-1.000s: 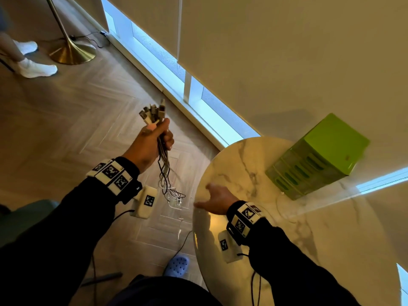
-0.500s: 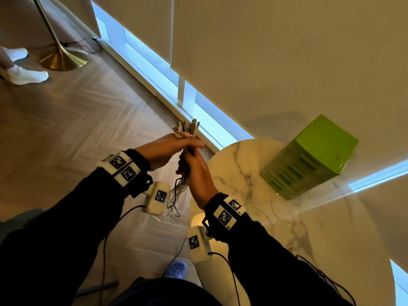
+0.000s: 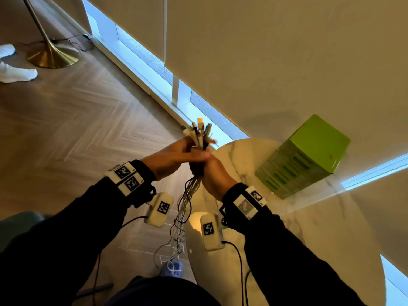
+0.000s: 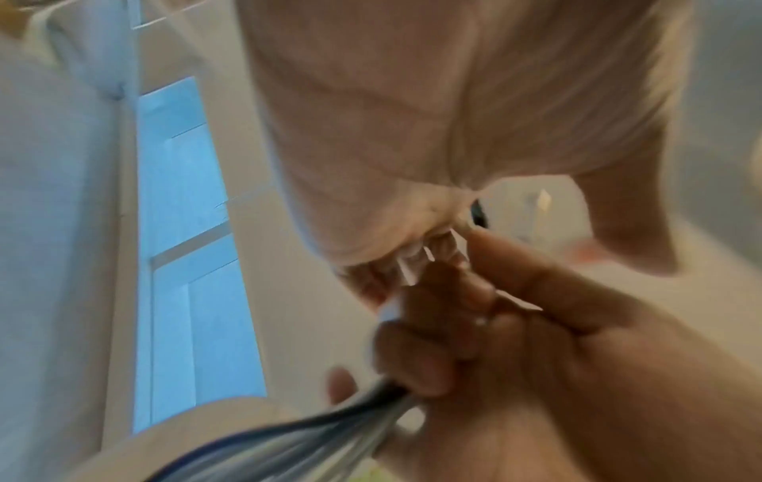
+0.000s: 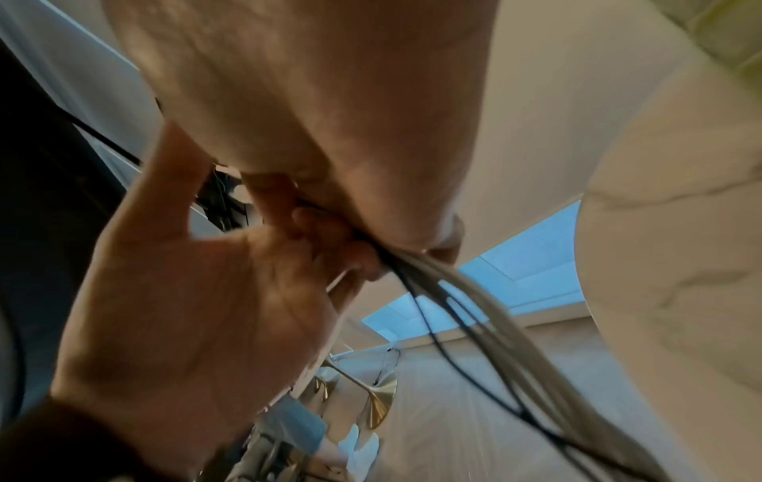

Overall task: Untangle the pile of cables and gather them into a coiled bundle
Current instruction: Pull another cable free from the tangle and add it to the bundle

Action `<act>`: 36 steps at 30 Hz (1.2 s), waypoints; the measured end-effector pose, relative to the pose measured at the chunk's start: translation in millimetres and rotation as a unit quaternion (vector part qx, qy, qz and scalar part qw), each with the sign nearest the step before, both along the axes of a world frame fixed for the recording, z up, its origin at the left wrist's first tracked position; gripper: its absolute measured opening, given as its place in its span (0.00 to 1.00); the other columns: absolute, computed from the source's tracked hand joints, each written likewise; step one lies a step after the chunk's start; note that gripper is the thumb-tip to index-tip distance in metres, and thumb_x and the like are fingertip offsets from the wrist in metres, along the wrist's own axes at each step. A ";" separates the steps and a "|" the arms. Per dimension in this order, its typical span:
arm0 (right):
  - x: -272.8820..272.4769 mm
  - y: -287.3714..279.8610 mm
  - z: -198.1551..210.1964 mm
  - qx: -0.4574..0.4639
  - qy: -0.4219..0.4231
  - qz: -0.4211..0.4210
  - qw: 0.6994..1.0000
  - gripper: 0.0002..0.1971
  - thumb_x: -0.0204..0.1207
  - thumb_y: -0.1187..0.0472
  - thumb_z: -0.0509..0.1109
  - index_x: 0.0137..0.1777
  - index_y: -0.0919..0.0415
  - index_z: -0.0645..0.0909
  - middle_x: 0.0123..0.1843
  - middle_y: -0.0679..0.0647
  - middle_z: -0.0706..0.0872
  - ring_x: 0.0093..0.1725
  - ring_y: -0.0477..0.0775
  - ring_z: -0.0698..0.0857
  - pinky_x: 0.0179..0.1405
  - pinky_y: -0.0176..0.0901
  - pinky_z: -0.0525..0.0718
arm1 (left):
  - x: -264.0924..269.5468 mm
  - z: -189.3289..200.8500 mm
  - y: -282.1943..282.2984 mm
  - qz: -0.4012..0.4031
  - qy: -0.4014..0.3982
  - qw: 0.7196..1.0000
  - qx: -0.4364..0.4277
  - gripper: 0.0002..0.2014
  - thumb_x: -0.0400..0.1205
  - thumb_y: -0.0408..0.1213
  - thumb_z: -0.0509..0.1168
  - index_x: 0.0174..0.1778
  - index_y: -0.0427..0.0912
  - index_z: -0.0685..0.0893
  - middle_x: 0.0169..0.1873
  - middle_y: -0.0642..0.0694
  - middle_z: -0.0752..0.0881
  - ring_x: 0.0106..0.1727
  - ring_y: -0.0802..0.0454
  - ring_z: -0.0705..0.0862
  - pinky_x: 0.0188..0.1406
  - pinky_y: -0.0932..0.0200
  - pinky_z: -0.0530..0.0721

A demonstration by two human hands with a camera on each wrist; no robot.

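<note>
A bundle of thin black, grey and white cables (image 3: 186, 202) hangs in the air beside the table's left edge. Its plug ends (image 3: 199, 132) stick up together above my hands. My left hand (image 3: 176, 153) grips the bundle just under the plugs. My right hand (image 3: 206, 171) is wrapped round the strands directly below it, touching the left hand. The loose tails (image 3: 176, 250) dangle in a tangle toward the floor. In the left wrist view the right hand's fingers (image 4: 474, 329) curl round the cables (image 4: 288, 446). The right wrist view shows the strands (image 5: 474, 309) leaving both fists.
A round marble table (image 3: 309, 228) stands on the right with a green slotted box (image 3: 309, 155) at its far edge. A brass lamp base (image 3: 53, 56) and another person's white-socked feet (image 3: 17, 74) are at the far left on the wooden floor. A blue slipper (image 3: 174, 268) lies below the cables.
My right hand left the tabletop and took hold of the bundle under my left hand. The left hand carried the cables right, toward the table edge.
</note>
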State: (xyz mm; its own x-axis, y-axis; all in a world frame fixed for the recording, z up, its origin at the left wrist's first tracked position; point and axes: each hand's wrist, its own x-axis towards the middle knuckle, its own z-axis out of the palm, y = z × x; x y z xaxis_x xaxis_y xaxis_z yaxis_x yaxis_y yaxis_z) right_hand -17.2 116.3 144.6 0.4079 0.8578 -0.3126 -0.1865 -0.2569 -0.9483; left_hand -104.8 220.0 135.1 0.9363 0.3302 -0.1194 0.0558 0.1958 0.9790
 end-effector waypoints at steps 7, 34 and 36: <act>6.4 -14.7 36.1 0.096 0.201 0.032 0.974 0.14 0.76 0.59 0.59 0.29 0.55 0.66 0.29 0.51 0.63 0.31 0.52 0.63 0.43 0.48 0.68 | -6.2 -67.1 6.5 -0.220 0.201 0.913 0.278 0.11 0.79 0.52 0.75 0.54 0.53 0.90 0.52 0.54 0.91 0.53 0.58 0.88 0.63 0.50 0.85; 64.8 -40.1 19.9 0.007 0.087 -0.026 0.996 0.14 0.76 0.58 0.55 0.32 0.53 0.53 0.24 0.48 0.54 0.25 0.50 0.50 0.32 0.48 0.58 | 3.5 -86.2 -17.1 -0.087 0.002 0.991 0.100 0.49 0.74 0.81 0.50 0.82 0.49 0.68 0.79 0.52 0.75 0.81 0.62 0.70 0.81 0.64 0.66; 60.5 -41.3 20.4 -0.003 0.099 0.011 0.995 0.14 0.77 0.60 0.54 0.34 0.54 0.51 0.26 0.49 0.52 0.26 0.50 0.50 0.34 0.51 0.54 | 27.3 -57.8 -24.5 -0.101 -0.059 0.992 0.052 0.44 0.78 0.78 0.50 0.79 0.48 0.74 0.76 0.51 0.79 0.79 0.54 0.75 0.81 0.52 0.70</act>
State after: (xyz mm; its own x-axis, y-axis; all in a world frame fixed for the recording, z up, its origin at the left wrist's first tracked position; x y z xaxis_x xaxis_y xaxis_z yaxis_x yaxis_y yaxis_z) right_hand 43.3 75.0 165.0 0.3195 0.8634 -0.3905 -0.3637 -0.2688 -0.8919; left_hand -77.5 195.5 77.3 0.9900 0.1397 0.0204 -0.0332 0.0902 0.9954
